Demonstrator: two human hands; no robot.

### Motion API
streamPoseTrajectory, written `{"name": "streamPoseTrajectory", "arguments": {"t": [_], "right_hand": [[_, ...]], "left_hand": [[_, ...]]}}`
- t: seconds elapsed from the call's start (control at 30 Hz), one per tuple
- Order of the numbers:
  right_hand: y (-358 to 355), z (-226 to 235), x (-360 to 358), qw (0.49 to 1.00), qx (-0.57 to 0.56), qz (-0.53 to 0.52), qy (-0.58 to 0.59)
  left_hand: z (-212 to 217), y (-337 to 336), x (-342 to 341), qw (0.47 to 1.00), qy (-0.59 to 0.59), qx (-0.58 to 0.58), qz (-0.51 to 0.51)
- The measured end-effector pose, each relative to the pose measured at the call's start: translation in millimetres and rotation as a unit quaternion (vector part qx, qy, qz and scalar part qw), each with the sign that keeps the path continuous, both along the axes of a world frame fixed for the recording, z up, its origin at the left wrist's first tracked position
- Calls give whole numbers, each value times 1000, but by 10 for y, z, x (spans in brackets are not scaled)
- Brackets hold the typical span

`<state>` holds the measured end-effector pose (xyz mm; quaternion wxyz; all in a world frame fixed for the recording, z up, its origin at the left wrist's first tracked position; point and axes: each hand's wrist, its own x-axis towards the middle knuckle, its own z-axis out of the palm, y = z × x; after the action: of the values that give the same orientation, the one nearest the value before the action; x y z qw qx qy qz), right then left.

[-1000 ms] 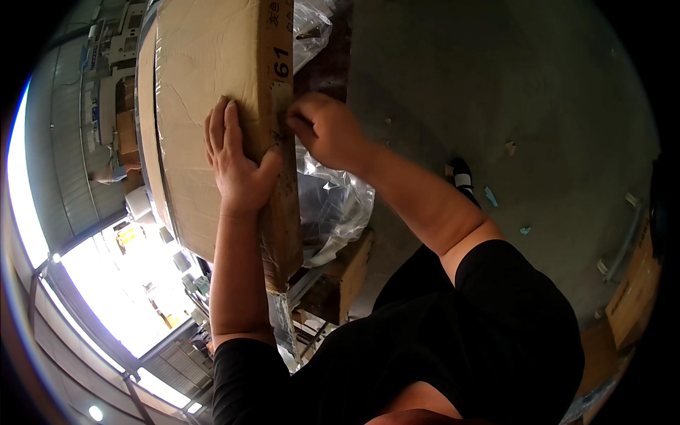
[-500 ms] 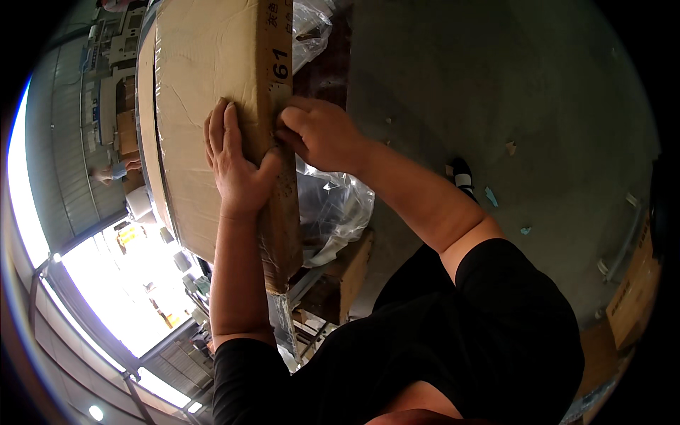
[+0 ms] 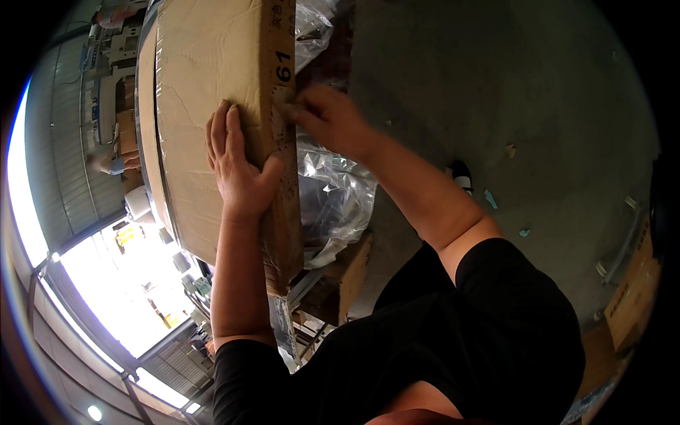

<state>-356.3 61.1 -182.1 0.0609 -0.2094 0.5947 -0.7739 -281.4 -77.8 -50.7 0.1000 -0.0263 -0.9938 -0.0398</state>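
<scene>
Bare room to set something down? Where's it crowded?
Free: the broad face of the tan cardboard box, beyond the bare left hand (tilt unclear); most of the dark grey floor past the black shoe, barring small blue and tan scraps. Crowded: the box's narrow side, with the bare right hand at it and crinkled clear plastic film alongside.
</scene>
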Motion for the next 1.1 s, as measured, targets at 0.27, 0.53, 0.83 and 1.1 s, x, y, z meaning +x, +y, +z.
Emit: {"name": "streamPoseTrajectory", "arguments": {"t": [0.27, 0.53, 0.83, 1.1], "right_hand": [[-111, -204, 612, 900, -162, 90, -395], [-3, -406, 680, 903, 4, 175, -391], [24, 186, 232, 985, 74, 65, -143], [-52, 87, 241, 987, 56, 65, -135]], "left_hand": [[-2, -9, 27, 1000, -2, -11, 9], [11, 6, 13, 1000, 0, -4, 7], [3, -3, 20, 1000, -1, -10, 18], [5, 20, 15, 1000, -1, -2, 16]]}}
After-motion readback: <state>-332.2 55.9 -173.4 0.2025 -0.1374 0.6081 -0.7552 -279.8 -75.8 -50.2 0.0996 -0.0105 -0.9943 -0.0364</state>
